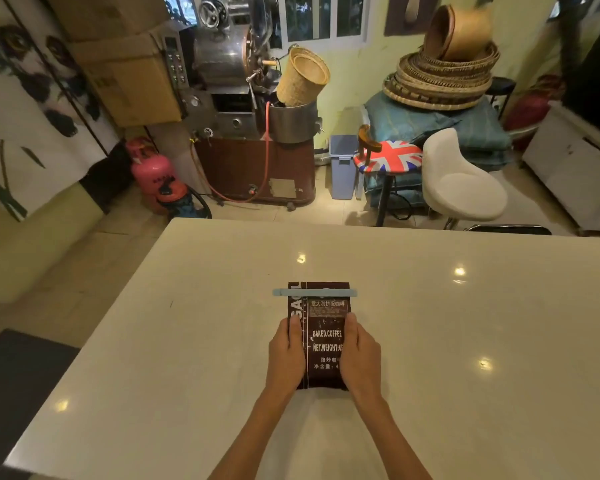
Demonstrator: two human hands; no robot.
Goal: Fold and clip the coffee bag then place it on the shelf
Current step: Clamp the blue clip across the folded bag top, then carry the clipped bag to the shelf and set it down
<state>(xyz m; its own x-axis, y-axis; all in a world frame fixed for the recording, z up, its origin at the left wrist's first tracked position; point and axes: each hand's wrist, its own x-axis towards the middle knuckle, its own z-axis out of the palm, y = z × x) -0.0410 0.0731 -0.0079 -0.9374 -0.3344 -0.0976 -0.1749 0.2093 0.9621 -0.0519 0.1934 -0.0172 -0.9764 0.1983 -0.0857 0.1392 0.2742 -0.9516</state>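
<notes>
A dark brown coffee bag [324,336] with white lettering lies flat on the white table [465,341], its top pointing away from me. A light blue clip [314,292] is clamped straight across the bag near its top edge. My left hand [286,355] grips the bag's left side, thumb resting on the front. My right hand [359,355] grips the right side the same way. Both hands hold the lower half of the bag. No shelf is in view.
Beyond the table's far edge stand a coffee roaster [236,81], a pink gas cylinder [151,171], a flag-patterned stool [388,157], a white chair [461,181] and stacked woven baskets [444,77]. Cardboard boxes [125,64] sit at the back left.
</notes>
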